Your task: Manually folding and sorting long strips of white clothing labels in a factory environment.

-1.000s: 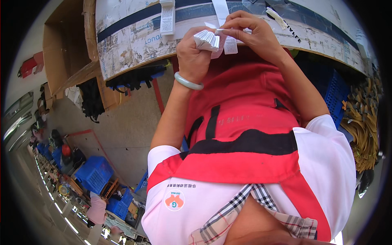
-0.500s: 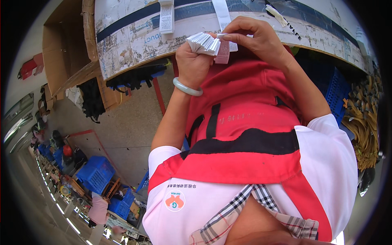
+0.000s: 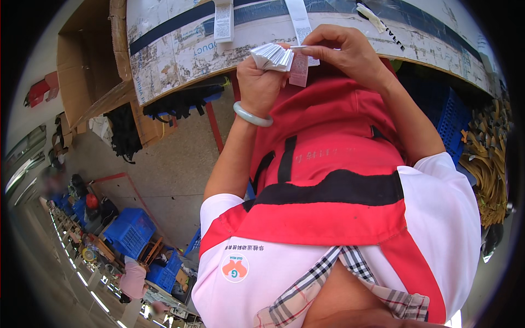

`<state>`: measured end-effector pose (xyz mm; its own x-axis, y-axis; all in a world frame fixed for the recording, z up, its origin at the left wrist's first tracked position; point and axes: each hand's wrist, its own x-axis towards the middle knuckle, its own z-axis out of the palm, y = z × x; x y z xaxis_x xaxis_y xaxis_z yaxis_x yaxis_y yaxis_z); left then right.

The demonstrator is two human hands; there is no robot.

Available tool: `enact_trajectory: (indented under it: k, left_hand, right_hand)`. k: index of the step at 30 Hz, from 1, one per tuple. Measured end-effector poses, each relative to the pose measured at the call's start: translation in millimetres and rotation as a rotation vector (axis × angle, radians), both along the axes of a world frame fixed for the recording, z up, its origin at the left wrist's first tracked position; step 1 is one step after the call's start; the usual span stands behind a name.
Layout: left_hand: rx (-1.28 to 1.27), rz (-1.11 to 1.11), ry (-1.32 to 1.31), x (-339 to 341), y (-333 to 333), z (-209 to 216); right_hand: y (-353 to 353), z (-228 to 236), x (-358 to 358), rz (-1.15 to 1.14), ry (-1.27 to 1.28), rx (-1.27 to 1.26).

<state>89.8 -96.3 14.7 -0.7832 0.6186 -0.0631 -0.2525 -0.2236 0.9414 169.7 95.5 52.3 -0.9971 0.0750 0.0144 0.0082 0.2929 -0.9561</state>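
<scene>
My left hand (image 3: pixel 259 87) is closed around a fanned stack of folded white labels (image 3: pixel 271 57), held over the near edge of the table. Thumb and fingers of my right hand (image 3: pixel 350 53) pinch the end of a thin white label (image 3: pixel 298 47) beside the stack. A printed, translucent-looking label (image 3: pixel 298 71) hangs down between my hands, in front of the red apron (image 3: pixel 333 115). Behind my right fingers, a long white label strip (image 3: pixel 298 19) lies across the table and over its edge. Another printed label strip (image 3: pixel 223 23) lies farther left.
The worn, tape-covered tabletop (image 3: pixel 169 60) spans the far side. An open cardboard box (image 3: pixel 87 60) stands at its left. White and black cords (image 3: pixel 377 22) lie at the right. Under the table are a blue crate (image 3: pixel 453 123) and black straps (image 3: pixel 183 101); brown strips (image 3: pixel 486 164) hang at right.
Both hands stay almost in place, with the stack and the pinched label still held. The hanging label has swung slightly and sits a little lower.
</scene>
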Motion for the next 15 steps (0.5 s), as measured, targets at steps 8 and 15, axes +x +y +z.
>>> enact_trajectory:
  k: [8, 15]
  left_hand:
    - [-0.060, -0.087, -0.164, 2, 1, 6]
    - [0.022, -0.449, -0.413, 0, 1, 9]
  right_hand:
    - [6, 14, -2, 0.134, -0.189, -0.208]
    - [-9, 2, -5, 0.078, -0.190, -0.241]
